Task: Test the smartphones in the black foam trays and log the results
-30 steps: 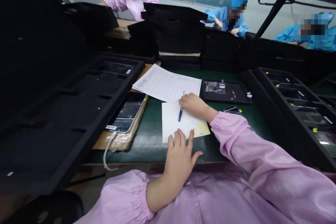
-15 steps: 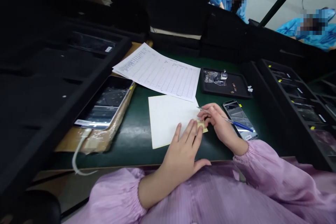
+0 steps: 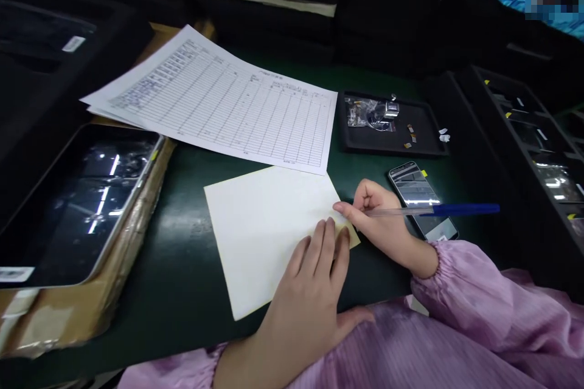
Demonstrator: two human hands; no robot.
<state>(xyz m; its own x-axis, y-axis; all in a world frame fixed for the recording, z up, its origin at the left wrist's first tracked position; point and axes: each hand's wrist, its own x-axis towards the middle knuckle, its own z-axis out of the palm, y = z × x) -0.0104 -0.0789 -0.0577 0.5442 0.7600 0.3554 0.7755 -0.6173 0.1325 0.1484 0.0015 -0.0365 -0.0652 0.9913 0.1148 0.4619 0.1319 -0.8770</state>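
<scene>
My left hand lies flat with fingers stretched over the lower right of a blank white sheet, thumb out to the side. Its fingertips rest by a small yellow sticky note at the sheet's right edge. Just right of them, my right hand is closed on a pen with a clear barrel and a blue end pointing right. The thumb stretches over the sheet, and the pen's tip is hidden. A smartphone with a yellow tab lies beyond the right wrist, partly under the pen.
Printed table sheets overlap the white sheet's far edge. A black tray holds small parts and plastic bags. At left, a tablet rests on a wrapped cardboard piece. Black compartment trays stand at right. A person in blue is at the far right.
The view has moved closer to the desk. The pen has swung nearly level, and its tip, visible before, is now hidden. My right fingers have curled in; my left hand stays on the sheet.
</scene>
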